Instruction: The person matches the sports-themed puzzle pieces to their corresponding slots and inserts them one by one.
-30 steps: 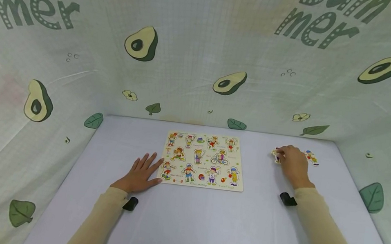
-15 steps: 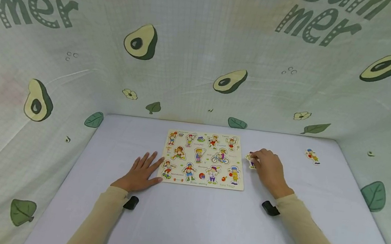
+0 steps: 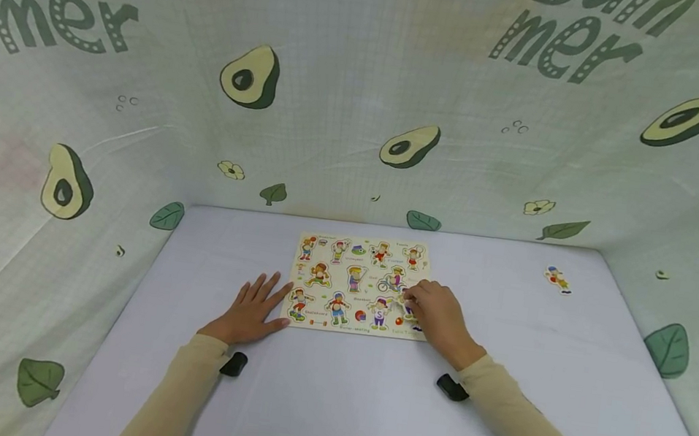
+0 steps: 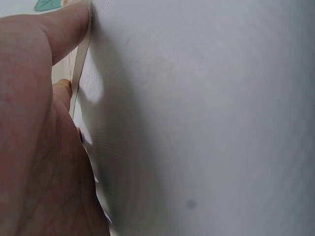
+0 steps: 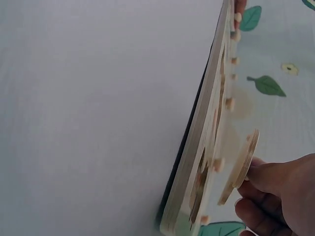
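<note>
A cream wooden puzzle board (image 3: pixel 337 280) with several sports-figure pieces lies on the table. Over its lower right part, my right hand (image 3: pixel 442 322) pinches a flat puzzle piece. The right wrist view shows that piece (image 5: pixel 241 167) edge-on and tilted, held between thumb and fingers just above the board. Most of its picture is hidden by the hand in the head view. Fingers spread, my left hand (image 3: pixel 247 311) rests on the table, its thumb and forefinger touching the board's left edge. Another puzzle piece (image 3: pixel 558 280), a figure in a blue cap, lies apart at the far right.
Small wooden knobs (image 5: pixel 218 164) stick up from the pieces in the board. A white cloth covers the table (image 3: pixel 325 406). Behind and at the sides hangs an avocado-print curtain (image 3: pixel 329 171). A black wrist camera (image 3: pixel 453 387) sits below the right wrist.
From the far right of the table, my right hand has carried a puzzle piece leftward to above the board's right part. The left hand and the board stay put.
</note>
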`<action>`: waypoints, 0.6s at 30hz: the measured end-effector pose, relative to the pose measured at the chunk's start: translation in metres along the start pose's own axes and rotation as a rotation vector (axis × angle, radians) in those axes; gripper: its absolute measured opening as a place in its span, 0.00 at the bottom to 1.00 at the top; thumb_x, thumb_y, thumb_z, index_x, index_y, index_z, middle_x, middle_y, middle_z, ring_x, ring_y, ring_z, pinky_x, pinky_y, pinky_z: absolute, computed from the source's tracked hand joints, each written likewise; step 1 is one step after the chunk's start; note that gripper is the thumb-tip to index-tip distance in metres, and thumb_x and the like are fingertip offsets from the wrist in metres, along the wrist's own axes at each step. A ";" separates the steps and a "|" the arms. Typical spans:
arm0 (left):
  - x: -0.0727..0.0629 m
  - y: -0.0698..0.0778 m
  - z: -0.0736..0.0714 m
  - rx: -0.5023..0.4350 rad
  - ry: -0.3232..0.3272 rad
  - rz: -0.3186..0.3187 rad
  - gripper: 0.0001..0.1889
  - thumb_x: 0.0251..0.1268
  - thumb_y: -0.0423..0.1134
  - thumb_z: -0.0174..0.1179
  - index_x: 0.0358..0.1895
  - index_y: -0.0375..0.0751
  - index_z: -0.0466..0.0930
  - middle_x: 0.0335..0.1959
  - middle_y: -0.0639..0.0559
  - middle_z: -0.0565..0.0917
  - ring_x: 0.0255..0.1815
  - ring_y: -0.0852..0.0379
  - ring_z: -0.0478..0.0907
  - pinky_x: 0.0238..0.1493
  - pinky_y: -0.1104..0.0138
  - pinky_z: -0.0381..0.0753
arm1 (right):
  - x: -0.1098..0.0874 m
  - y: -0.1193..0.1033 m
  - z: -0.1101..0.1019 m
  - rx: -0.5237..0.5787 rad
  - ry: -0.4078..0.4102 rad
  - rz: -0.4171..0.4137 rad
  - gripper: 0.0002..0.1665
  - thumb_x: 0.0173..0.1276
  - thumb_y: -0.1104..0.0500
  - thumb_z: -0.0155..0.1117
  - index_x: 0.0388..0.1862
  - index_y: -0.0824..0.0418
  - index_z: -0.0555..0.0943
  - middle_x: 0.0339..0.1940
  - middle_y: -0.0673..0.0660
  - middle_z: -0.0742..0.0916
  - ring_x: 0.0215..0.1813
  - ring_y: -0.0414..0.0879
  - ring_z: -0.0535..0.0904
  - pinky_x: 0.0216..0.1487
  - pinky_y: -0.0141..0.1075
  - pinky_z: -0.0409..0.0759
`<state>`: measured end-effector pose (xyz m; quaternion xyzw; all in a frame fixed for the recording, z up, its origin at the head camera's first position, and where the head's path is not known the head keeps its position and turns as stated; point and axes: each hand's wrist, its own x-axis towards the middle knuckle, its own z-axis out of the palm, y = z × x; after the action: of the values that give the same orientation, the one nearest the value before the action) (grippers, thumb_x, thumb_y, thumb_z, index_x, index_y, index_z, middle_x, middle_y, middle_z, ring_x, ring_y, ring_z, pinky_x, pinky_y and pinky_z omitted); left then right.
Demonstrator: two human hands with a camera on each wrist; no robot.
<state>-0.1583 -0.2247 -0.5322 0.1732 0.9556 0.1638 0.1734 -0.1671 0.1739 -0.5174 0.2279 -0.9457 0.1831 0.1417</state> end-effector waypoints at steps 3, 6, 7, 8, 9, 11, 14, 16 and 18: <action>0.000 0.001 -0.001 -0.006 -0.005 -0.003 0.41 0.81 0.56 0.56 0.87 0.43 0.52 0.88 0.35 0.43 0.87 0.29 0.34 0.83 0.34 0.34 | 0.001 -0.008 0.006 -0.006 0.001 -0.018 0.10 0.61 0.68 0.80 0.40 0.62 0.89 0.36 0.52 0.88 0.40 0.50 0.83 0.42 0.44 0.81; -0.001 0.002 -0.001 -0.006 -0.010 -0.001 0.41 0.81 0.56 0.55 0.87 0.43 0.52 0.88 0.35 0.43 0.87 0.29 0.34 0.83 0.35 0.34 | 0.002 -0.015 0.011 -0.011 -0.014 -0.032 0.09 0.62 0.67 0.80 0.40 0.61 0.89 0.36 0.51 0.88 0.41 0.50 0.83 0.43 0.43 0.82; -0.001 0.002 -0.001 -0.006 -0.010 0.002 0.41 0.81 0.56 0.55 0.87 0.43 0.52 0.88 0.35 0.42 0.87 0.29 0.34 0.83 0.34 0.34 | 0.002 -0.018 0.012 -0.012 -0.021 -0.035 0.09 0.62 0.67 0.80 0.40 0.60 0.89 0.36 0.51 0.88 0.41 0.49 0.83 0.44 0.43 0.82; -0.001 0.002 -0.001 -0.004 -0.012 0.003 0.41 0.81 0.57 0.55 0.87 0.44 0.51 0.88 0.35 0.42 0.87 0.29 0.34 0.83 0.35 0.34 | 0.002 -0.020 0.013 -0.009 -0.029 -0.038 0.09 0.62 0.67 0.80 0.40 0.60 0.89 0.37 0.51 0.88 0.41 0.50 0.83 0.44 0.43 0.82; -0.001 0.003 -0.001 -0.007 -0.008 0.007 0.41 0.81 0.57 0.55 0.87 0.43 0.52 0.88 0.34 0.43 0.87 0.28 0.34 0.83 0.34 0.35 | 0.002 -0.022 0.014 -0.007 -0.035 -0.039 0.09 0.63 0.67 0.80 0.40 0.60 0.90 0.37 0.51 0.88 0.41 0.49 0.83 0.45 0.44 0.82; -0.002 0.004 -0.001 -0.011 -0.004 0.010 0.41 0.81 0.57 0.55 0.86 0.43 0.52 0.88 0.34 0.43 0.87 0.28 0.34 0.83 0.34 0.35 | 0.003 -0.026 0.016 -0.006 -0.040 -0.038 0.09 0.63 0.67 0.80 0.41 0.61 0.90 0.38 0.51 0.89 0.42 0.49 0.84 0.46 0.44 0.83; -0.003 0.004 -0.002 -0.018 0.002 0.011 0.41 0.81 0.56 0.55 0.86 0.42 0.53 0.88 0.33 0.44 0.87 0.28 0.35 0.83 0.34 0.34 | 0.004 -0.032 0.019 -0.016 -0.046 -0.034 0.08 0.64 0.66 0.79 0.41 0.60 0.90 0.39 0.51 0.89 0.45 0.49 0.84 0.48 0.44 0.83; -0.003 0.004 -0.002 -0.020 0.006 0.009 0.40 0.81 0.56 0.55 0.86 0.42 0.53 0.88 0.33 0.44 0.87 0.28 0.35 0.83 0.34 0.34 | 0.005 -0.034 0.021 -0.031 -0.042 -0.040 0.07 0.64 0.66 0.79 0.41 0.60 0.90 0.38 0.51 0.89 0.45 0.49 0.84 0.48 0.44 0.82; -0.003 0.003 -0.002 -0.019 0.007 0.008 0.40 0.81 0.57 0.55 0.86 0.42 0.53 0.88 0.34 0.44 0.87 0.28 0.35 0.83 0.34 0.34 | 0.006 -0.037 0.022 -0.042 -0.035 -0.049 0.07 0.64 0.66 0.79 0.40 0.59 0.90 0.38 0.51 0.89 0.45 0.49 0.84 0.47 0.44 0.82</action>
<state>-0.1554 -0.2234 -0.5283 0.1747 0.9538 0.1743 0.1713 -0.1585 0.1318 -0.5244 0.2513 -0.9459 0.1554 0.1342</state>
